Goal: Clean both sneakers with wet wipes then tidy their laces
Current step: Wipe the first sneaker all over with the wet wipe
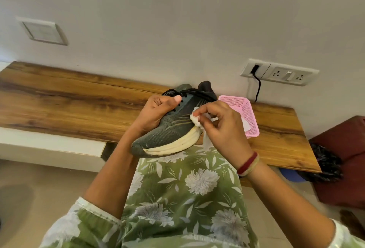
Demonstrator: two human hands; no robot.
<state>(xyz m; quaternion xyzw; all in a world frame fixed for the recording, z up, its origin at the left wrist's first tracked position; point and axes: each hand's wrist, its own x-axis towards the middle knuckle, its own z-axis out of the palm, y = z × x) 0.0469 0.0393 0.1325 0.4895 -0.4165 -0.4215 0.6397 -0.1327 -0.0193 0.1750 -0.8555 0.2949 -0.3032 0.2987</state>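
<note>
One grey sneaker clamped in left fingers, right fingers pinching wipe, possibly touching midsole

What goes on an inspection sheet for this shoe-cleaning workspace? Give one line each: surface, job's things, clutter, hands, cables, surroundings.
Surface: wooden shelf along the wall.
Job's things: dark sneaker held up, cream sole showing; white wet wipe against its side.
Clutter: pink mesh basket on the shelf, white sheet inside.
Hands: left hand grips the sneaker; right hand pinches the wipe.
Cables: black cable hangs from the wall socket.
Surroundings: white wall, switch plate, black bag at right.
</note>
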